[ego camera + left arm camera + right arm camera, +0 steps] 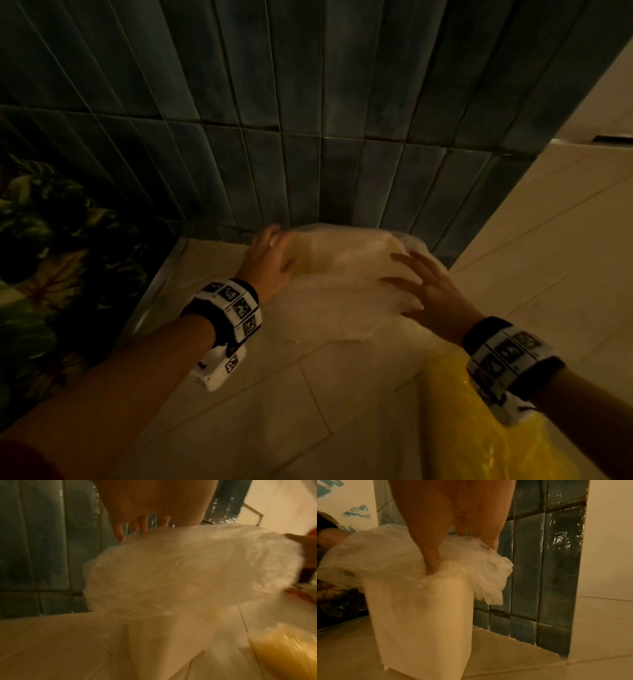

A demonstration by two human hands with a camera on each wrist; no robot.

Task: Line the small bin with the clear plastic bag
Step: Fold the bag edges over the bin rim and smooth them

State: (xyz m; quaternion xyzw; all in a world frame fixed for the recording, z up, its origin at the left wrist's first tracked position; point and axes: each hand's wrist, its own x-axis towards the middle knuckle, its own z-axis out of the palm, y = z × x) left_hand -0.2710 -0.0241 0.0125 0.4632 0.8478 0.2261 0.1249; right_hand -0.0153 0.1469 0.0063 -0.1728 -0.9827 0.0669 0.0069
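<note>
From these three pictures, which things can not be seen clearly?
- Inside of the small bin: covered by the clear plastic bag in every view.
- Left hand grip: head and left wrist views blurred.
- Yellow plastic: cut by head view's bottom edge, blurred in left wrist view.
- Right hand fingertips: sunk into bag folds, right wrist view.

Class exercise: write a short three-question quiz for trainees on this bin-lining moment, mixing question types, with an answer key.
1. True or false: the clear plastic bag is already draped over the rim of the small bin.
2. Multiple choice: what lies on the floor near the right hand? A) a yellow plastic bag B) a red bucket C) a broom
3. Fill in: the small bin stands on the floor against a wall of dark ____ tiles.

Key
1. True; both the left hand and the right hand are on the plastic at the bin's top.
2. A, the yellow plastic bag.
3. Blue-green.
</note>
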